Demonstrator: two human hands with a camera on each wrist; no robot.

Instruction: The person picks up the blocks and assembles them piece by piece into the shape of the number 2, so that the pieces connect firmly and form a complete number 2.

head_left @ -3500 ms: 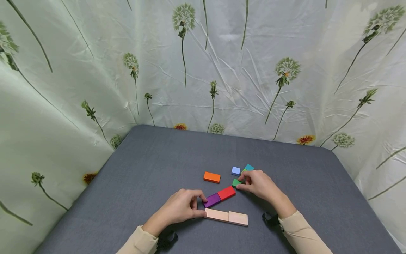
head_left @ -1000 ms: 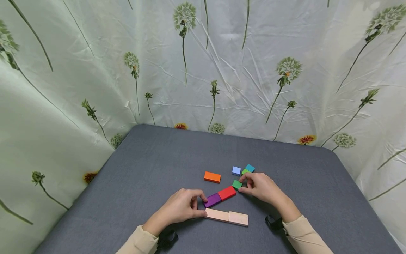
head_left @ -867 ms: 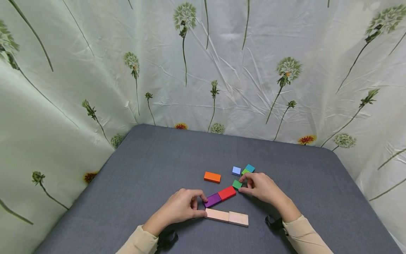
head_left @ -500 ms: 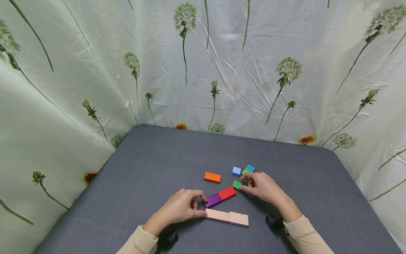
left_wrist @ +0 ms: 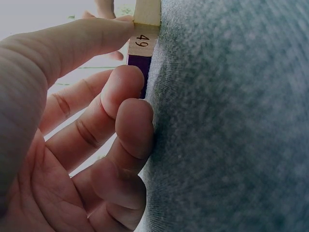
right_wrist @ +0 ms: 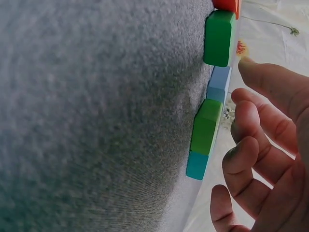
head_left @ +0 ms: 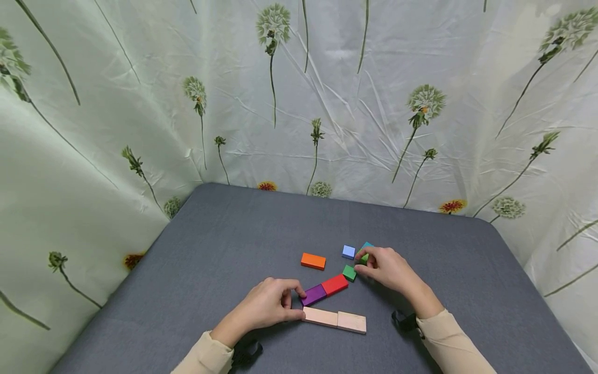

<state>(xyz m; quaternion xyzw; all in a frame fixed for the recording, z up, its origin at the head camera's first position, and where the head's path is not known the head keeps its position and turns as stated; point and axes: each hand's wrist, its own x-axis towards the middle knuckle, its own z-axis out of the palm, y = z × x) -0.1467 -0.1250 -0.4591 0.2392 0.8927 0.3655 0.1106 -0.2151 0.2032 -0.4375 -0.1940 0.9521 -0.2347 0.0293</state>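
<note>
My left hand pinches the meeting ends of two blocks, thumb at a plain wooden block and forefinger at a purple block. In the left wrist view a wooden face marked 49 shows by the thumb. A red block continues the purple one, with a green block at its far end. My right hand is over the light green block, fingers loosely bent and apart from the blocks in the right wrist view. A teal block adjoins the light green one.
A second plain wooden block lies end to end with the first. An orange block and a small light blue block lie farther back on the grey table. A flowered curtain hangs behind.
My right hand has let go of the green block, which has turned and sits at the red block's end, and has shifted away towards the light green block. The left hand stays put.
</note>
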